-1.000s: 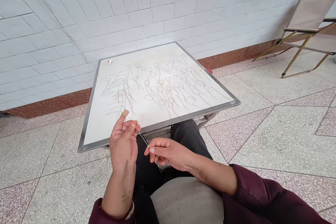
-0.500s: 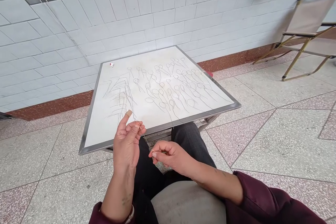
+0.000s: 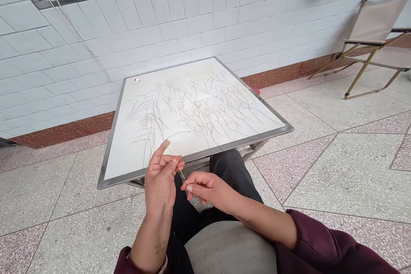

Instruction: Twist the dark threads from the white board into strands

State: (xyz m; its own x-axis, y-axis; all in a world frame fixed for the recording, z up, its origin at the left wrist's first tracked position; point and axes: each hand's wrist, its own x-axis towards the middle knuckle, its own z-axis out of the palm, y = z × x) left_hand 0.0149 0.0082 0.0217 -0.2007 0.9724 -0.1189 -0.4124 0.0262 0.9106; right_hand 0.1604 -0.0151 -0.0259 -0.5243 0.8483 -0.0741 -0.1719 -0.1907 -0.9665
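Observation:
A thin wire point(image 3: 181, 173) runs between my two hands, in front of the table's near edge. My left hand point(image 3: 162, 180), palm up, pinches it between thumb and fingertips; the index finger, with a tan wrap on its tip, points up. Lower and to the right, my right hand point(image 3: 205, 189) pinches the wire's near part between thumb and index finger. Beyond my hands, many thin wires with looped ends point(image 3: 199, 128) lie spread over the white table point(image 3: 180, 147). Bent wires without clear loops point(image 3: 146, 107) lie at the table's left.
A small white-and-red object point(image 3: 137, 81) sits at the table's far left corner. The table's grey metal edge point(image 3: 111, 141) faces my knees. A tiled wall point(image 3: 154, 38) stands behind it. A folding chair point(image 3: 369, 43) is at the far right.
My left hand has moved right and slightly down, closer to my right hand, with the wire still pinched. My right hand has hardly moved.

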